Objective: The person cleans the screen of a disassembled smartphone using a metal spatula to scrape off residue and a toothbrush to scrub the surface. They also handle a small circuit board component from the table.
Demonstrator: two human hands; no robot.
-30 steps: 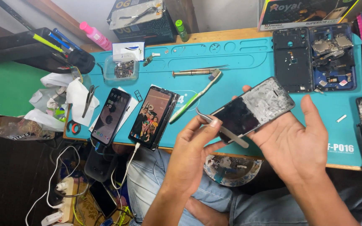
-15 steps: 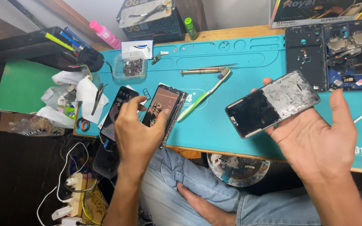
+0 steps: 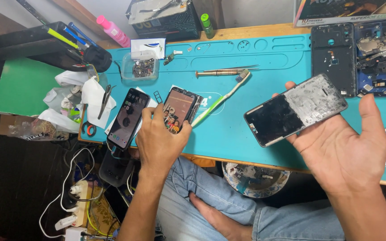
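Hands work over a teal silicone repair mat (image 3: 264, 129). Right hand (image 3: 345, 147) lies palm up and open, balancing a black rectangular phone screen panel with a scuffed grey metal back (image 3: 295, 110) on its fingers. Left hand (image 3: 159, 140) curls around the lower end of a lit black smartphone with a colourful display (image 3: 178, 108), beside a second lit black smartphone (image 3: 128, 118) and a white-and-green toothbrush (image 3: 222, 98).
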